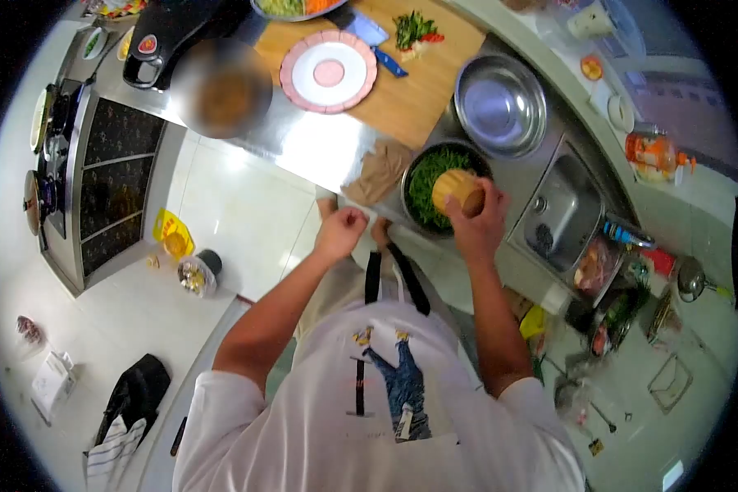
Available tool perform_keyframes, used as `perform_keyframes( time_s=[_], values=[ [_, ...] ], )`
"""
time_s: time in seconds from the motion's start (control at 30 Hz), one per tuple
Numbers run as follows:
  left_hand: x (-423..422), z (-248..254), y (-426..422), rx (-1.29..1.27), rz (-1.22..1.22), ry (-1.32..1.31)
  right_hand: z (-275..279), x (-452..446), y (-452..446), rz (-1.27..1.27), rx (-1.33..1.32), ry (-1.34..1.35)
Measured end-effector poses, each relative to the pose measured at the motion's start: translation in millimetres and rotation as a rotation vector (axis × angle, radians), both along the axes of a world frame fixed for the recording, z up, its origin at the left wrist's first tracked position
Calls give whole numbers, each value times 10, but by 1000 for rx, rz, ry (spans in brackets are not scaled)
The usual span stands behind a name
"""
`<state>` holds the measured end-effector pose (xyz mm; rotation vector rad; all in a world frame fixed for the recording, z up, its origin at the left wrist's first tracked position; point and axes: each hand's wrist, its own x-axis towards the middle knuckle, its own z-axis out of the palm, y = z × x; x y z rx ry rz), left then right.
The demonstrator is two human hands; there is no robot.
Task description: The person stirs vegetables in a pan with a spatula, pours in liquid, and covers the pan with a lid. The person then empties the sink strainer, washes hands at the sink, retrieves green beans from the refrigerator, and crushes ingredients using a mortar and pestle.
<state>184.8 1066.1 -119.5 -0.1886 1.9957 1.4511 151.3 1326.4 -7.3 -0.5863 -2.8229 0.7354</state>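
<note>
My right hand (482, 215) is closed around a round, yellow-brown, wooden-looking container (453, 187). It is over a metal bowl (407, 205) filled with chopped-looking green leaves (429, 174), and it hides part of them. My left hand (342, 233) hangs in front of the counter edge with its fingers curled in, and nothing shows in it. Nearest to it on the counter lies a crumpled brown cloth (379, 170), just left of the bowl of greens.
An empty steel basin (500, 107) stands beside the sink (556, 215). A cutting board (426, 90) carries a pink-rimmed plate (329, 72), a blue-handled cleaver (391, 63) and cut greens (412, 31). A blurred round pan (221, 90) sits left. A bin (195, 276) is on the floor.
</note>
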Motion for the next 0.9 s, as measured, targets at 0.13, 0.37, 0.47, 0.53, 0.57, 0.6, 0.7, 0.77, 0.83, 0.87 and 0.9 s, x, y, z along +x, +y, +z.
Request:
perform_keyframes(
  time_s=[0.13,0.37,0.47,0.53,0.57,0.6,0.7,0.77,0.83,0.87,0.9],
  values=[
    [-7,105,-66,40,33,-69,298,109,28,-62,-161,-87],
    [-56,-44,-361,-70,-37,-16,958,306,8,-69,-128,49],
    [0,-223,-529,-94,13,-44,1257,304,-76,-143,-183,107],
    [22,-235,-611,-98,27,-46,903,273,-46,-68,-191,148],
    [37,-232,-656,-101,32,-45,636,230,-26,-2,-198,194],
    [35,-243,-699,-157,-2,-13,351,138,-64,-7,-59,-56],
    [-292,-294,-719,-426,-131,132,-119,162,33,-35,-52,152],
    [65,-240,-821,-428,-123,-78,258,6,-50,-98,-115,2],
    [-194,-220,-770,-211,0,-60,449,-83,-10,-140,-159,-83],
    [-317,-255,-762,-298,-97,5,390,-145,73,-131,-168,-38],
    [97,-328,-893,-397,-211,17,267,147,117,-136,-186,-47]
  ],
)
